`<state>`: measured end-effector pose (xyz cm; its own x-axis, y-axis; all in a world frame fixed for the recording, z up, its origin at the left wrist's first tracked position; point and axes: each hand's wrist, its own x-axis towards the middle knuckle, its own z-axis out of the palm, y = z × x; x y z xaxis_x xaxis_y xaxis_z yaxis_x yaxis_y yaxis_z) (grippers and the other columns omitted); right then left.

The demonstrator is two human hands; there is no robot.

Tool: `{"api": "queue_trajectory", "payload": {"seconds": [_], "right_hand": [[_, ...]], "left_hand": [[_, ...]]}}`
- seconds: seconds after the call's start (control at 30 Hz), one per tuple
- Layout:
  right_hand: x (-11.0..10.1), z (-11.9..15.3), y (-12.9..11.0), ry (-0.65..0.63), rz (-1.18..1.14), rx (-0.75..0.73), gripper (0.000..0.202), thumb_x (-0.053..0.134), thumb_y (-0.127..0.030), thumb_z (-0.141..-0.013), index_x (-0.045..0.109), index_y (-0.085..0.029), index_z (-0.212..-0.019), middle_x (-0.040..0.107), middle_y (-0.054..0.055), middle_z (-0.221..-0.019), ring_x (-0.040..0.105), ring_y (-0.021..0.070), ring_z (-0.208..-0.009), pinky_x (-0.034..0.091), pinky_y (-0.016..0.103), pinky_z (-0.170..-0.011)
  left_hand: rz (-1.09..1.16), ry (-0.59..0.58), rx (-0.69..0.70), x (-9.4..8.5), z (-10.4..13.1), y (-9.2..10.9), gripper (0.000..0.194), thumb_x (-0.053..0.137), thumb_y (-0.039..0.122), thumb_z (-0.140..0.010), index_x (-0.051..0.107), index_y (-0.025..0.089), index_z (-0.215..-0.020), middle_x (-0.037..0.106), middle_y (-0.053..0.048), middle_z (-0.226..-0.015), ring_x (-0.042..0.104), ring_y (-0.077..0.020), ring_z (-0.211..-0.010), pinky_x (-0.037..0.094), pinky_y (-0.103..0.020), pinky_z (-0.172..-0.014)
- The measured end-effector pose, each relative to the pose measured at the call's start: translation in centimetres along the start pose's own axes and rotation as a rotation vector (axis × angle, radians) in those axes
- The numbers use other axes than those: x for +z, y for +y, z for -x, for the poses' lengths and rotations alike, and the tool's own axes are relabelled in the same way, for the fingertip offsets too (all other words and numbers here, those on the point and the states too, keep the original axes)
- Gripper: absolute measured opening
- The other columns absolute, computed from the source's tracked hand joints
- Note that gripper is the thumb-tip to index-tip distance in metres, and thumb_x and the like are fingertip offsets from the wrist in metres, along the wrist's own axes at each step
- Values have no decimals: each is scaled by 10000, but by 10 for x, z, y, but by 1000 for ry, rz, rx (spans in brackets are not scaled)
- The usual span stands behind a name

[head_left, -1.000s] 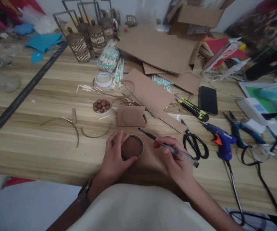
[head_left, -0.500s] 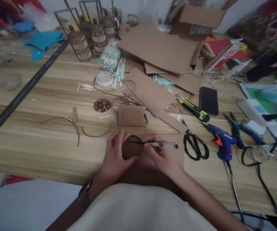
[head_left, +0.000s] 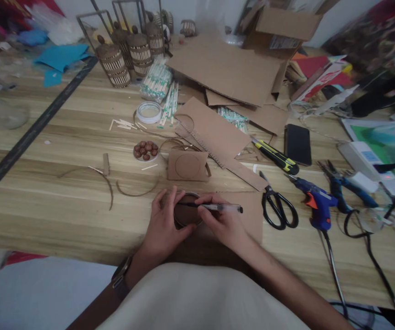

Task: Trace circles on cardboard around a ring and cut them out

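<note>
A round brown ring lies on a flat piece of brown cardboard near the table's front edge. My left hand rests around the ring's left side, its thumb along the lower rim and its fingers at the upper left, so it holds the ring against the cardboard. Pinched in my right hand is a black pen, lying nearly level with its tip over the left part of the ring. Just behind stands a small cardboard piece with a circle drawn on it.
Scissors, a blue glue gun, pliers and a yellow-black cutter lie to the right. A dish of brown balls, a tape roll and cardboard sheets are farther back. Small woven lanterns stand at the back left.
My right hand has moved a little to the left with the pen, and the pen tip is farther left over the ring. My left hand has stayed in place.
</note>
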<state>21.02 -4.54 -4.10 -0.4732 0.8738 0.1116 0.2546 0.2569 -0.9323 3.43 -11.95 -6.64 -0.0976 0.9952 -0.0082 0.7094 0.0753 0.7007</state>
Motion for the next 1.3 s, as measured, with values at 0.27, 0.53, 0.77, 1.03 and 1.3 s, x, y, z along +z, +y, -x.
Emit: {"api": "queue_trajectory", "payload": {"seconds": [0.27,0.53,0.77,1.03,1.3], "right_hand": [[-7,0,5,69,51,1,110,590,-260,-913,691,-239,-951,767,41,-878,738,210,-784,598,316,-682],[-21,7,-10,123,61,11,77,612,-234,-904,682,-252,-930,766,26,-847,745,208,-776,612,305,-695],[-7,2,-9,131,-83,118,84,665,-313,-853,621,-245,-828,703,3,-749,675,182,-647,548,267,-555],[-14,-3,-2,252,-283,246,157,702,-356,-864,597,-242,-838,600,-34,-661,563,147,-566,439,244,-507],[-13,-23,-15,347,-513,316,197,710,-371,-790,554,-258,-834,501,-68,-616,441,121,-502,355,234,-471]], "left_hand": [[14,-6,-24,-1,0,3,1009,812,292,-761,233,223,-1585,663,-97,-1445,340,-410,-1474,266,-664,-1205],[-3,1,-29,0,-1,3,1023,821,276,-747,235,213,-1584,666,-98,-1441,334,-412,-1482,263,-668,-1210],[-2,-12,-29,-1,-1,2,1015,819,284,-755,246,225,-1591,666,-104,-1431,328,-420,-1492,270,-668,-1208],[-9,-11,-47,-1,0,4,1014,813,284,-761,240,243,-1596,653,-88,-1456,302,-404,-1507,258,-652,-1224],[-86,19,-7,-5,1,5,992,813,309,-775,240,238,-1582,687,-102,-1404,370,-403,-1455,283,-653,-1195]]}}
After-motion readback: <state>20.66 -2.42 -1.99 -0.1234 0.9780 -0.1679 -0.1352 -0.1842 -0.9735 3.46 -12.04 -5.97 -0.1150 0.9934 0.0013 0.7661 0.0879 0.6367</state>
